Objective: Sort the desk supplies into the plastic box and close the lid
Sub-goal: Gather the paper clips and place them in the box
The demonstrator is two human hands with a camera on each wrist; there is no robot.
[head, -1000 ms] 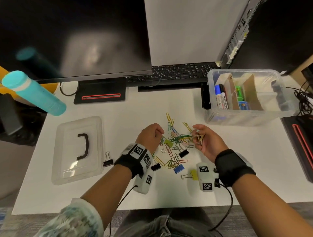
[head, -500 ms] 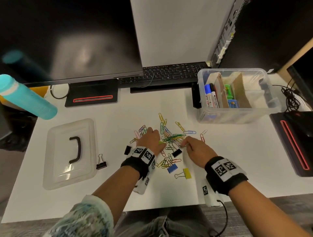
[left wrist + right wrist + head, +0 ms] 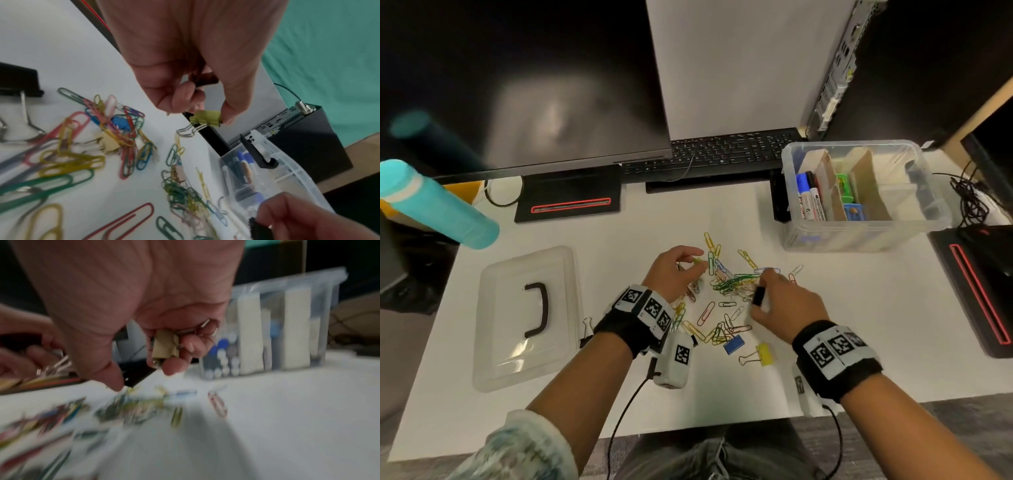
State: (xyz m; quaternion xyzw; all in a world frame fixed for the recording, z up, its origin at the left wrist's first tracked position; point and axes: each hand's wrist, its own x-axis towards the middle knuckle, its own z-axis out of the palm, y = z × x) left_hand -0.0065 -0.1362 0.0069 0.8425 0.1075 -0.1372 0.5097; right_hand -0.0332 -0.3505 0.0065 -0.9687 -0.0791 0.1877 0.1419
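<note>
Coloured paper clips (image 3: 729, 284) and binder clips lie scattered mid-desk. My left hand (image 3: 697, 262) hovers over the pile's left side and pinches a yellow-green binder clip (image 3: 205, 117) between thumb and fingertips; something dark sits deeper in its palm. My right hand (image 3: 758, 298), palm down at the pile's right side, pinches a black binder clip (image 3: 757, 295) and keeps a tan binder clip (image 3: 164, 345) in its curled fingers. The clear plastic box (image 3: 859, 236) stands open at the back right with markers (image 3: 808, 198) and cardboard dividers inside. Its lid (image 3: 527, 315) lies flat at the left.
A blue binder clip (image 3: 733, 344) and a yellow one (image 3: 763, 354) lie near the front of the pile, and a black one (image 3: 586, 325) beside the lid. A teal bottle (image 3: 438, 205) stands at far left. Monitor, keyboard (image 3: 715, 150) and cables line the back.
My right hand turned palm down onto the pile and picked up the black binder clip. My left hand lifted a little with the yellow-green clip. The head view shifted right.
</note>
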